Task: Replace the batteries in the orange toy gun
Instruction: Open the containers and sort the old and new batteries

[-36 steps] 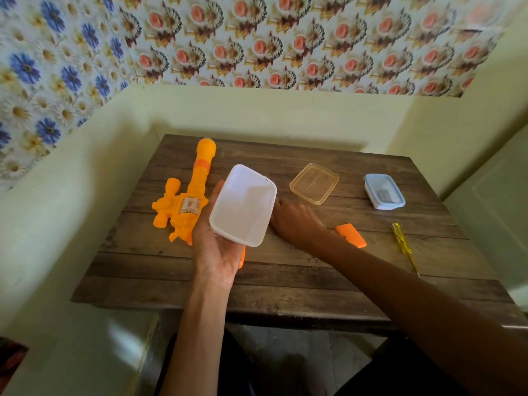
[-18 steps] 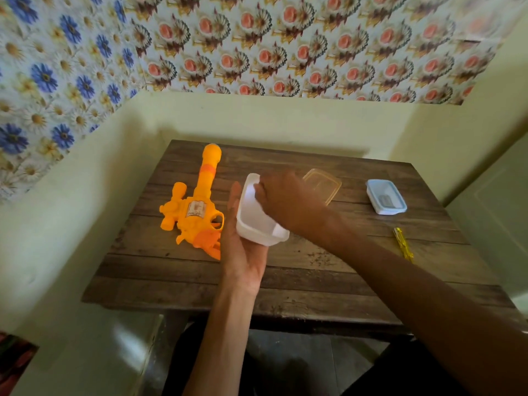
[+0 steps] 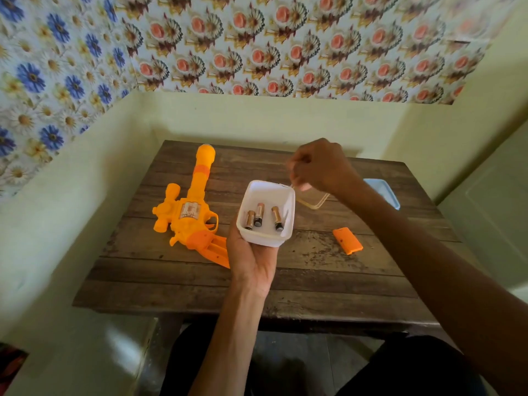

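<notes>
Left hand (image 3: 251, 258) cups a white tub (image 3: 267, 214) holding three batteries (image 3: 258, 215), small, hard, likely slippery; pinch one mid-barrel. Right hand (image 3: 320, 167) grips a clear lid (image 3: 313, 200). Gun (image 3: 191, 212) lies on the tabletop (image 3: 314, 281).

Left hand (image 3: 251, 261) palm up at centre, fingers cupped, gripping from beneath. Right hand (image 3: 320, 167) at its 1 o'clock, raised, fingers curled closed.

Dark wood table (image 3: 314, 281) w/ orange toy gun (image 3: 188, 215), orange cover (image 3: 347, 240), blue-lidded box (image 3: 383, 192) on it.
</notes>
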`<state>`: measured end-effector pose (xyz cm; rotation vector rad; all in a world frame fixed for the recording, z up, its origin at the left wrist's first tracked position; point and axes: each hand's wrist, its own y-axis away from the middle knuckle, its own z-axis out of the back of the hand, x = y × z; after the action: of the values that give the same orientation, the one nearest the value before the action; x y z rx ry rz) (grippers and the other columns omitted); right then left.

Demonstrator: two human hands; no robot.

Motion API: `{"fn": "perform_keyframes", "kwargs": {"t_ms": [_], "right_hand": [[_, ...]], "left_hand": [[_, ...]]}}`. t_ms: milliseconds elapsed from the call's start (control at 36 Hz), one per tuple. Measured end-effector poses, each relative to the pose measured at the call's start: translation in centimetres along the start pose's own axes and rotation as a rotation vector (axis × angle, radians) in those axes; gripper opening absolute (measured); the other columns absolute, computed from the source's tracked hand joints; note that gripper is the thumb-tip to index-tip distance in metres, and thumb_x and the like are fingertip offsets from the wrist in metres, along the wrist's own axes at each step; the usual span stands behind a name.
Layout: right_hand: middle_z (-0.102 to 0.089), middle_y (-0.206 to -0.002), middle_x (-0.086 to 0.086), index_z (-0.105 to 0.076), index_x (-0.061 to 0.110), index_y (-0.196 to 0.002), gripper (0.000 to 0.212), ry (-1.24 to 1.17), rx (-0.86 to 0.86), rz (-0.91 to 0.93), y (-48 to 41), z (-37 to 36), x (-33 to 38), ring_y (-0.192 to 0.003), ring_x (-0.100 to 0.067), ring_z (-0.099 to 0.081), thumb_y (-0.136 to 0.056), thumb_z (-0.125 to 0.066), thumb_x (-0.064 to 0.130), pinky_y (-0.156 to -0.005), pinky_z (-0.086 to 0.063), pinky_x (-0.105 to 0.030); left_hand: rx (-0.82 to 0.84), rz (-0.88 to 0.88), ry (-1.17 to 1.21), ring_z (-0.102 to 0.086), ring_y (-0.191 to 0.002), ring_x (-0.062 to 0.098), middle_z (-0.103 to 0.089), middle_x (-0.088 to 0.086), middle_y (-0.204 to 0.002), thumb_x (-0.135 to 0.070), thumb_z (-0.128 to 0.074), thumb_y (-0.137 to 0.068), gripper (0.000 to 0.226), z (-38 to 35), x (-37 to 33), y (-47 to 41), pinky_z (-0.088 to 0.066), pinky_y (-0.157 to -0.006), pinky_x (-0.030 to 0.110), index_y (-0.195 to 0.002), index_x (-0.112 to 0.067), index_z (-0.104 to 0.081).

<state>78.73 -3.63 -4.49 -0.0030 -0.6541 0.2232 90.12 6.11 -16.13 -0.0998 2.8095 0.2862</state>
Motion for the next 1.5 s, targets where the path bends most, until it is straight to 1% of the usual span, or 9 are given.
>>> {"fn": "perform_keyframes", "kwargs": {"t_ms": [167, 333, 472, 639, 889, 1000, 1111, 1306, 1500], "right_hand": [[-0.07, -0.095, -0.001, -0.071, 0.019, -0.089, 0.014, 0.298, 0.015, -0.101, -1.8, -4.4, -7.9, -0.086, -0.02, -0.064, -0.079, -0.068, 0.027, -0.066, -0.05, -0.029], [-0.065, -0.105, -0.004, -0.066, 0.018, -0.094, 0.01, 0.393, -0.038, -0.012, -1.2, -6.8, -9.4, -0.093, -0.023, -0.063, -0.084, -0.067, 0.015, -0.077, -0.054, -0.037], [-0.063, -0.107, -0.009, -0.064, 0.009, -0.1, 0.019, 0.515, -0.155, 0.092, -0.8, -6.9, -9.2, -0.095, -0.028, -0.061, -0.081, -0.067, 0.011, -0.072, -0.051, -0.037], [-0.057, -0.087, -0.008, -0.049, 0.01, -0.093, 0.017, 0.26, -0.463, 0.198, -0.1, -3.4, -5.8, -0.072, -0.026, -0.052, -0.082, -0.051, -0.003, -0.056, -0.032, -0.031], [-0.055, -0.078, -0.004, -0.055, 0.008, -0.104, 0.037, -0.295, -0.717, 0.32, 1.2, 1.1, 0.2, -0.07, -0.015, -0.05, -0.081, -0.031, -0.007, -0.062, -0.041, -0.027], [-0.062, -0.089, 0.006, -0.065, 0.012, -0.103, 0.034, -0.278, -0.436, 0.133, 0.6, 0.5, 0.7, -0.069, -0.002, -0.052, -0.095, -0.033, 0.002, -0.056, -0.035, -0.008], [-0.066, -0.085, -0.003, -0.069, 0.011, -0.091, 0.032, -0.258, -0.097, -0.13, 0.3, -3.1, -0.7, -0.075, -0.018, -0.06, -0.095, -0.037, 0.011, -0.061, -0.046, -0.026], [-0.063, -0.071, -0.003, -0.062, 0.011, -0.072, 0.038, -0.2, -0.088, -0.189, 0.6, -6.8, -1.2, -0.068, -0.021, -0.06, -0.095, -0.047, 0.038, -0.062, -0.048, -0.032], [-0.065, -0.1, -0.004, -0.061, 0.015, -0.097, 0.027, -0.028, -0.135, -0.058, 1.3, -7.5, -0.6, -0.094, -0.024, -0.06, -0.097, -0.045, 0.037, -0.089, -0.048, -0.042]], "left_hand": [[0.051, -0.014, -0.036, -0.051, -0.128, 0.041, -0.059, 0.019, -0.132, -0.016, -0.038, -0.103, 0.036, -0.2, -0.1, 0.4, -0.045, -0.1, 0.054, -0.133, -0.005, -0.055], [0.073, -0.015, -0.048, -0.055, -0.122, 0.041, -0.066, 0.015, -0.117, -0.017, -0.04, -0.102, 0.03, -0.4, -0.2, 0.5, -0.057, -0.08, 0.045, -0.117, -0.009, -0.064], [0.057, -0.042, -0.081, -0.055, -0.123, 0.042, -0.068, 0.015, -0.116, -0.016, -0.04, -0.103, 0.031, -0.2, -0.4, 0.4, -0.054, -0.085, 0.047, -0.116, -0.009, -0.067], [0.06, -0.035, -0.074, -0.054, -0.125, 0.042, -0.065, 0.016, -0.125, -0.019, -0.04, -0.103, 0.032, 0.0, -0.5, 0.2, -0.046, -0.096, 0.053, -0.122, -0.009, -0.064], [0.016, -0.034, -0.055, -0.049, -0.13, 0.043, -0.059, 0.02, -0.129, -0.018, -0.041, -0.103, 0.036, 0.6, -0.3, -0.4, -0.037, -0.108, 0.058, -0.131, -0.003, -0.056], [0.016, -0.035, -0.059, -0.046, -0.132, 0.043, -0.061, 0.019, -0.126, -0.018, -0.04, -0.103, 0.034, 0.8, -0.4, -0.6, -0.032, -0.112, 0.058, -0.126, -0.005, -0.06], [0.022, -0.022, -0.041, -0.043, -0.134, 0.041, -0.06, 0.018, -0.127, -0.02, -0.041, -0.103, 0.036, 0.8, -0.4, -0.8, -0.029, -0.114, 0.058, -0.13, -0.004, -0.059], [0.044, -0.008, -0.049, -0.053, -0.124, 0.037, -0.063, 0.019, -0.125, -0.021, -0.038, -0.104, 0.036, 0.5, 0.0, -0.9, -0.035, -0.111, 0.055, -0.126, -0.005, -0.061], [0.038, -0.001, -0.084, -0.063, -0.107, 0.029, -0.069, 0.015, -0.114, -0.022, -0.037, -0.105, 0.037, 0.0, 0.5, -0.5, -0.043, -0.103, 0.048, -0.113, -0.007, -0.07]]}}
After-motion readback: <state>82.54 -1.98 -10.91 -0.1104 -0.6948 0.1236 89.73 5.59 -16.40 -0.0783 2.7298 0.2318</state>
